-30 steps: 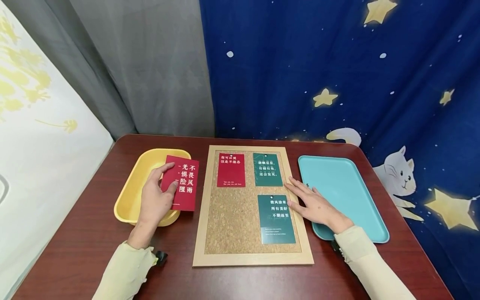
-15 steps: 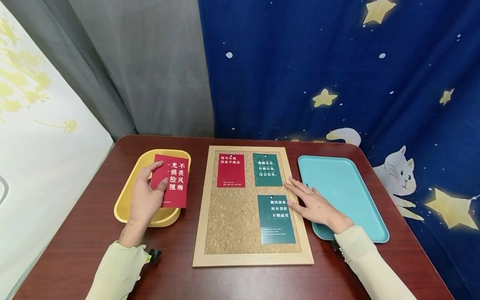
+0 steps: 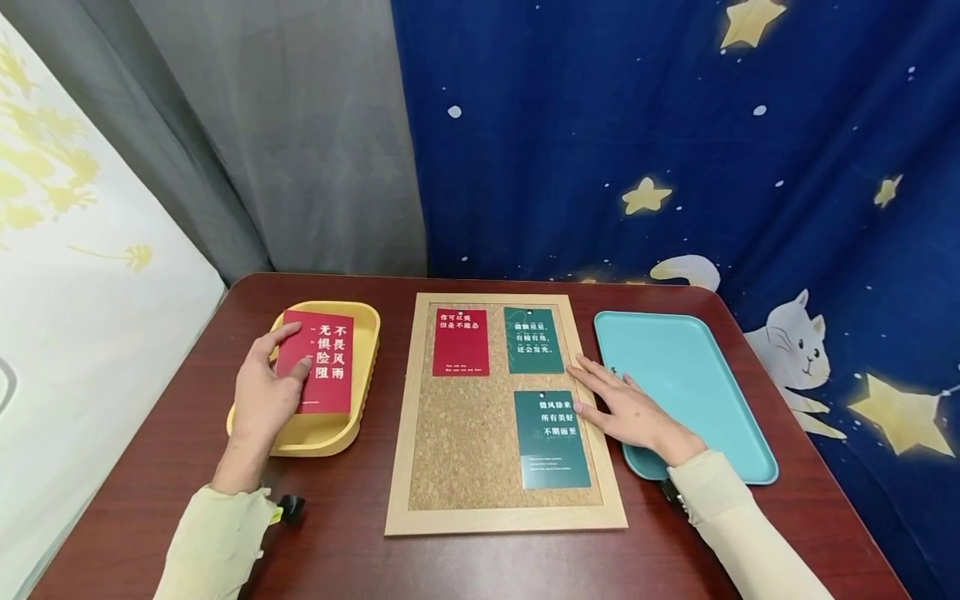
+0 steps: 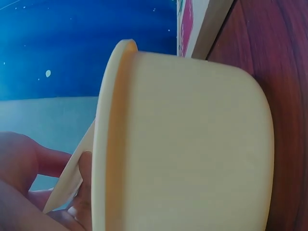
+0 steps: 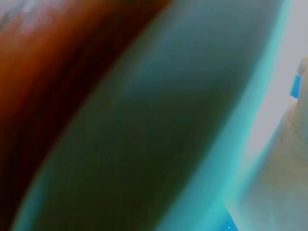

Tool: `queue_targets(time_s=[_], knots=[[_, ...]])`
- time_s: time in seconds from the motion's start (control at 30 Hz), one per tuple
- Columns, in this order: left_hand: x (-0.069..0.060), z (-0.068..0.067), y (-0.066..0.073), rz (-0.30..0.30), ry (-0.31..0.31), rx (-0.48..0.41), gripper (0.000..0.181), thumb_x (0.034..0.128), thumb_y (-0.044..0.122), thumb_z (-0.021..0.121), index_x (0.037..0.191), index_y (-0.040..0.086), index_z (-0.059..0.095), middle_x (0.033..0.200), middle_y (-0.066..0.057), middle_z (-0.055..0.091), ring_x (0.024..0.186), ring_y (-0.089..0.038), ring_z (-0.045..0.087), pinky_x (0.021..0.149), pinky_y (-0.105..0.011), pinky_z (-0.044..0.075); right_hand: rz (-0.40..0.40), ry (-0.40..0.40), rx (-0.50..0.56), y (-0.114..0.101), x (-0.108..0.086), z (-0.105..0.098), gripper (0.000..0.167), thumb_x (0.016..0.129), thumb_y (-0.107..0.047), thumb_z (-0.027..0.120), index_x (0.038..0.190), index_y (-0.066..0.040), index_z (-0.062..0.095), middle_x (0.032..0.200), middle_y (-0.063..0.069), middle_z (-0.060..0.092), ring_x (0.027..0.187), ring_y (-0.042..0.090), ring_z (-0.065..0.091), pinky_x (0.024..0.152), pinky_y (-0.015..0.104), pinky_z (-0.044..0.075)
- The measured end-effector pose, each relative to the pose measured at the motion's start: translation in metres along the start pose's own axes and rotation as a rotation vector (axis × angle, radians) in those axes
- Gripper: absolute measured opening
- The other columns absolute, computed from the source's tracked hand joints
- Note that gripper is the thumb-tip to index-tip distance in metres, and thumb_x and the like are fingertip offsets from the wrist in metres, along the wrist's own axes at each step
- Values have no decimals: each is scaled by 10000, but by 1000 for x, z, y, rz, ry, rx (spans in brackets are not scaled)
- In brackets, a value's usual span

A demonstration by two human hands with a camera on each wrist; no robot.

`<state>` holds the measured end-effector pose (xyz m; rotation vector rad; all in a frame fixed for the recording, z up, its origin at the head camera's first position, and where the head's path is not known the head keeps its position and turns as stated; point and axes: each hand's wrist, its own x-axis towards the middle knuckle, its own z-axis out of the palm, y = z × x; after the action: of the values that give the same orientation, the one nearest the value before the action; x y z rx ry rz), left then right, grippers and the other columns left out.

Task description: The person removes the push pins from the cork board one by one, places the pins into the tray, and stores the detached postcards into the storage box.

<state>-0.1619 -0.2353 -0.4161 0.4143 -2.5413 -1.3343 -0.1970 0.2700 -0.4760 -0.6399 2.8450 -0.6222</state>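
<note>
The left hand (image 3: 262, 396) pinches a red card (image 3: 332, 362) between thumb and fingers over the yellow basket (image 3: 318, 446), which sits on the worktop (image 3: 450, 567) at nine o'clock from the cork board (image 3: 453, 450). The right hand (image 3: 628, 411) lies at the board's three o'clock edge — fingers spread, fingertips on the wooden frame — with a blue tray (image 3: 686, 387) just beyond it, also at three. On the cork are a pinned red card (image 3: 461, 346) at eleven o'clock, a green card (image 3: 534, 354) at one and a larger green card (image 3: 551, 446) at four.
</note>
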Motion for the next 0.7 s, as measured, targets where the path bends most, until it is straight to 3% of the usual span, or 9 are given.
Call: queue_targets(time_s=[0.53, 0.6, 0.7], knots=[[9, 2, -16, 31, -63, 76, 591, 1008, 119, 642, 1568, 120, 454, 1484, -246, 472, 1114, -391, 610, 637, -172, 526, -13, 9, -7, 3, 2, 5, 674, 1051, -499, 564, 1639, -253, 343, 1756, 32, 215, 1606, 337, 266, 1231, 761, 150], [11, 3, -18, 44, -71, 98, 612, 992, 110, 664, 1565, 97, 450, 1483, -259, 470, 1127, -403, 596, 679, -228, 559, -14, 11, -7, 3, 2, 5, 674, 1050, -501, 564, 1639, -256, 343, 1757, 30, 214, 1606, 336, 268, 1230, 762, 150], [12, 3, -21, 64, -89, 122, 671, 960, 101, 705, 1569, 63, 426, 1508, -281, 447, 1199, -435, 548, 793, -414, 631, -14, 13, -8, 3, 3, 4, 673, 1051, -503, 561, 1639, -261, 341, 1758, 28, 210, 1605, 336, 268, 1230, 763, 149]])
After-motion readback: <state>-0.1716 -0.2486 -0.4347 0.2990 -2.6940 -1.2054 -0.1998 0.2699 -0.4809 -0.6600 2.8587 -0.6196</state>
